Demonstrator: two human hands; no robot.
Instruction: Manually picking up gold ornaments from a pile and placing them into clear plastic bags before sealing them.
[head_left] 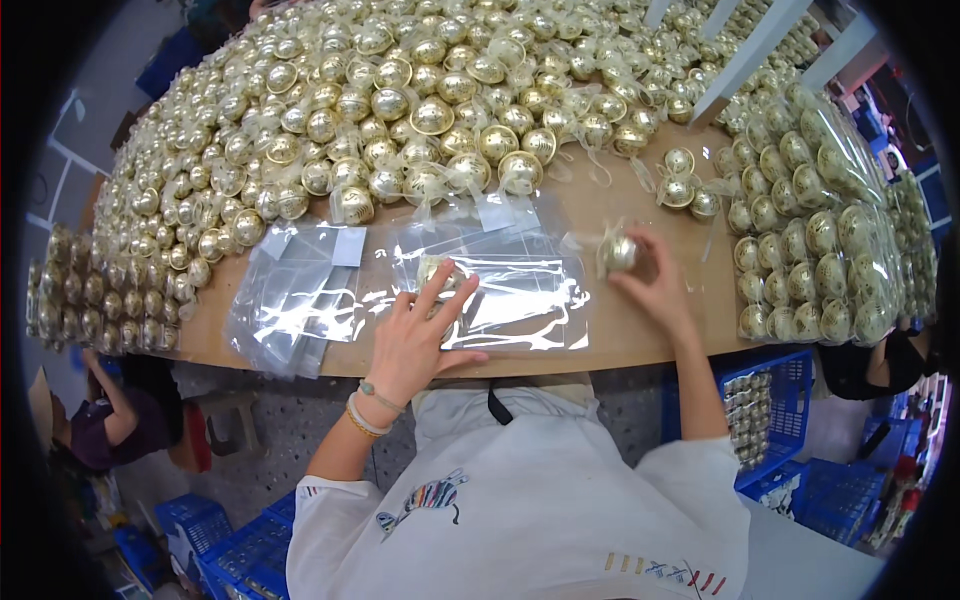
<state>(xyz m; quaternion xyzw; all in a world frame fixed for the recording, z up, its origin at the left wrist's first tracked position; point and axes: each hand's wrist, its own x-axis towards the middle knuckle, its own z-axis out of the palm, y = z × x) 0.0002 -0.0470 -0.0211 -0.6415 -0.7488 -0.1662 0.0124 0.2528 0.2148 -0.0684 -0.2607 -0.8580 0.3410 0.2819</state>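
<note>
A shiny gold ball ornament (618, 252) with a pale sheer ribbon is between the thumb and fingers of my right hand (655, 285), just above the brown tabletop. My left hand (415, 335) lies with fingers spread on a stack of clear plastic bags (520, 325). Under its fingertips shows part of another gold ball ornament (430, 268); whether it lies in or on the bag I cannot tell. More clear bags (285, 310) lie to the left, partly overlapping, with white flaps at their far edges.
A large heap of gold ball ornaments (400, 100) covers the far table. A few loose ornaments (678, 190) lie to the right. Packed ornaments in clear film stand stacked at right (810, 270) and left (105, 300). Blue crates (800, 400) sit below; white posts (750, 60) rise at far right.
</note>
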